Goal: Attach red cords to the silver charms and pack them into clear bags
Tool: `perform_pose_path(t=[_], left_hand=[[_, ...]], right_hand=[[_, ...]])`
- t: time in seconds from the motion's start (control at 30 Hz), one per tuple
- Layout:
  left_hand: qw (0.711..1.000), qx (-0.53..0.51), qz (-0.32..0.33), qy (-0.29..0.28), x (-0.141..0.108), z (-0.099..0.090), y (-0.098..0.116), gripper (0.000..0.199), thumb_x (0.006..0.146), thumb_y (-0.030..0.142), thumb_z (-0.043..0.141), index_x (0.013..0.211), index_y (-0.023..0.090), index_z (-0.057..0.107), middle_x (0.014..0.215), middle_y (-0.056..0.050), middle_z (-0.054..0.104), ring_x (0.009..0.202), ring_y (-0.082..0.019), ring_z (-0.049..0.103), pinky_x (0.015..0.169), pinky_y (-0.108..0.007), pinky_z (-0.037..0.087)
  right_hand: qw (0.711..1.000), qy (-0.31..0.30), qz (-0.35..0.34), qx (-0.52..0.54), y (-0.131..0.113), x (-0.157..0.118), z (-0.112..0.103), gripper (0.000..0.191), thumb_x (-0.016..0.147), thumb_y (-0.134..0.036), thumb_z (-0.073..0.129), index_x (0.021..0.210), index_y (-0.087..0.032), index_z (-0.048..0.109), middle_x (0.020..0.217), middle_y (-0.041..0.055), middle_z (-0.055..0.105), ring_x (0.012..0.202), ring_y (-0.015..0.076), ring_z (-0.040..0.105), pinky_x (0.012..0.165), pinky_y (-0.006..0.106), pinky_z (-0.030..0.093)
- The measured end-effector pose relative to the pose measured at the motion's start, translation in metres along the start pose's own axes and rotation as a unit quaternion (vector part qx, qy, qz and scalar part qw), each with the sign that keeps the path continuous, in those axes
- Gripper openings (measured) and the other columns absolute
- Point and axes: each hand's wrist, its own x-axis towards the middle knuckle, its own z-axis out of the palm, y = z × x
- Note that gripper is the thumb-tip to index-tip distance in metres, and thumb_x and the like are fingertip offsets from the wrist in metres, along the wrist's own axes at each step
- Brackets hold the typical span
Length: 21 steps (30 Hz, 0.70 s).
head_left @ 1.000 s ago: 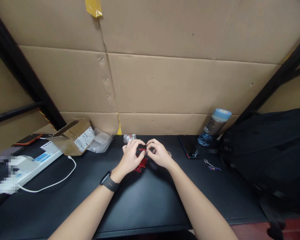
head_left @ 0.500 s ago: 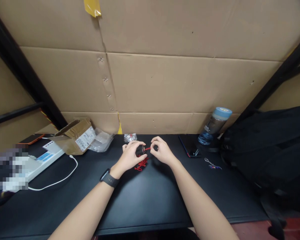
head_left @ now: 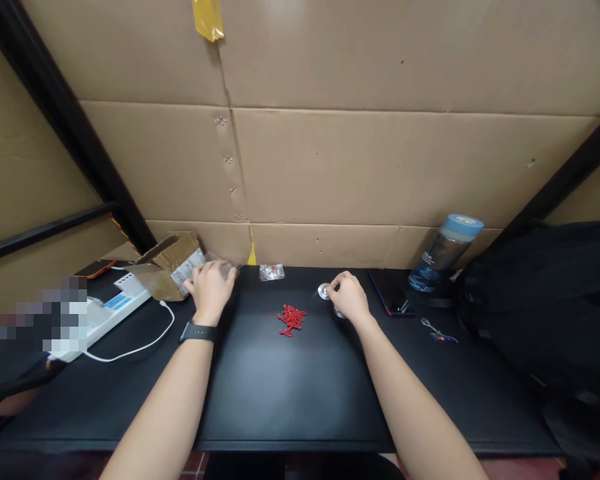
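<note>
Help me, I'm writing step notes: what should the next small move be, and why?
Probably the left hand should draw the clear plastic toward the red cords. It is over that plastic, beside the cardboard box, while the right hand is at a silver disc and the cords lie bunched between the two hands. Whether the left hand grips the plastic is hard to tell.

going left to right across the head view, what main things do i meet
power strip, cardboard box, left hand, clear plastic packet, red cord pile, round silver disc, right hand, smartphone, blue-lidded bottle, black backpack
</note>
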Motion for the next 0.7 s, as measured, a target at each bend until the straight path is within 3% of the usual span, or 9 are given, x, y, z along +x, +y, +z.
perform_pose_path(t=[0.23,0.43,0.53,0.63,0.7], left_hand=[[0.998,-0.040,-0.045,0.009,0.003,0.010,-0.014,0.031,0.091,0.038,0.053,0.094,0.020,0.077,0.117,-0.014,0.073,0.115,-0.039,0.053,0.096,-0.056,0.029],[0.985,-0.055,-0.072,0.145,0.006,-0.010,-0.008,0.032,0.096,0.041,0.049,0.102,0.024,0.076,0.119,-0.009,0.073,0.119,-0.034,0.050,0.102,-0.052,0.024],[0.984,-0.078,-0.007,0.162,-0.005,-0.015,0.013,0.033,0.099,0.042,0.048,0.108,0.026,0.075,0.122,-0.007,0.071,0.125,-0.032,0.048,0.106,-0.052,0.019],[0.984,-0.114,0.103,0.088,-0.026,-0.008,0.047,0.031,0.100,0.042,0.049,0.106,0.027,0.076,0.120,-0.007,0.072,0.126,-0.032,0.047,0.107,-0.053,0.018],[0.978,-0.113,0.173,0.016,-0.042,0.003,0.069,0.031,0.101,0.042,0.049,0.103,0.029,0.077,0.120,-0.006,0.073,0.125,-0.032,0.047,0.104,-0.053,0.021]], right_hand=[[1.000,0.004,0.016,-0.014,0.008,0.002,-0.003,0.012,0.080,-0.026,0.067,0.070,-0.021,0.072,0.098,0.0085,0.069,0.092,0.0220,0.064,0.076,0.030,0.047],[0.999,0.000,0.032,-0.032,0.012,0.004,-0.007,0.012,0.078,-0.028,0.069,0.069,-0.021,0.074,0.095,0.0085,0.073,0.087,0.0205,0.067,0.069,0.026,0.047],[0.998,-0.036,0.055,-0.022,0.013,0.006,-0.011,0.013,0.079,-0.028,0.068,0.070,-0.021,0.075,0.089,0.0084,0.075,0.084,0.0199,0.069,0.068,0.025,0.046],[0.993,-0.095,0.068,0.003,0.017,0.009,-0.016,0.015,0.081,-0.027,0.065,0.071,-0.021,0.075,0.084,0.0077,0.075,0.082,0.0201,0.070,0.068,0.026,0.046],[0.992,-0.124,0.032,0.020,0.023,0.010,-0.021,0.013,0.081,-0.027,0.065,0.078,-0.022,0.076,0.087,0.0068,0.076,0.082,0.0194,0.070,0.070,0.026,0.047]])
